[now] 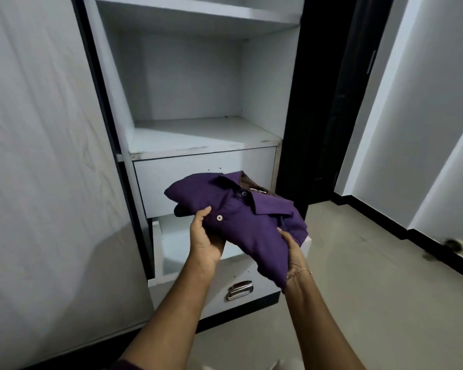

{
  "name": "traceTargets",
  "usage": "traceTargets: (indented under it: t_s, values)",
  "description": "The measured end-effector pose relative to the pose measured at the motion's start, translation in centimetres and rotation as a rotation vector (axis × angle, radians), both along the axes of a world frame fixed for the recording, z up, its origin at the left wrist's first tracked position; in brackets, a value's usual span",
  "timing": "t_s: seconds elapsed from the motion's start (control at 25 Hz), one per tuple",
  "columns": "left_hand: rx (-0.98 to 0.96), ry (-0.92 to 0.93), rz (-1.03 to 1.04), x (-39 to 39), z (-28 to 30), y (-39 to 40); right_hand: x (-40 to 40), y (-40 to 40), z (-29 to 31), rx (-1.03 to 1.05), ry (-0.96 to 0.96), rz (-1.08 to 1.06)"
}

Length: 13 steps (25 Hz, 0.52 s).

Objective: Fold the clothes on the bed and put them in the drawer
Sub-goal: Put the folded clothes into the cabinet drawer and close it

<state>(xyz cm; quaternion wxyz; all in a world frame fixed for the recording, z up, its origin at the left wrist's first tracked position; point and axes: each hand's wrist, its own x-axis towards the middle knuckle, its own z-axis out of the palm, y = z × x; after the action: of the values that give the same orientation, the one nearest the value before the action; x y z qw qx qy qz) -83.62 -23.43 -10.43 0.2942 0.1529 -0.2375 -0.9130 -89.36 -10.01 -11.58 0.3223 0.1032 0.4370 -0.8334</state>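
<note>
Both hands held the folded purple shirt (241,217) above the open drawer (169,249) — left hand (206,236) and right hand (292,252) at opposite edges. Each thumb pressed on top; the fingers beneath were hidden — I cannot tell their spread.

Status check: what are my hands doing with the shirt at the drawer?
Left hand and right hand grip folded purple shirt. Held above open lower drawer. Nothing visibly blocking.
</note>
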Motion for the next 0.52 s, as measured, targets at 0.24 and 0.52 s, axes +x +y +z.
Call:
traceTargets:
  t_s: [0.24,0.52]
  values:
    - [0.22,-0.176,0.183,-1.4,-4.2,-9.2,-7.5,-3.3,-0.8,0.311,0.129,0.132]
    - [-0.061,-0.797,-0.141,-4.9,-10.0,-16.7,-18.2,-8.0,-5.1,0.803,0.32,0.452]
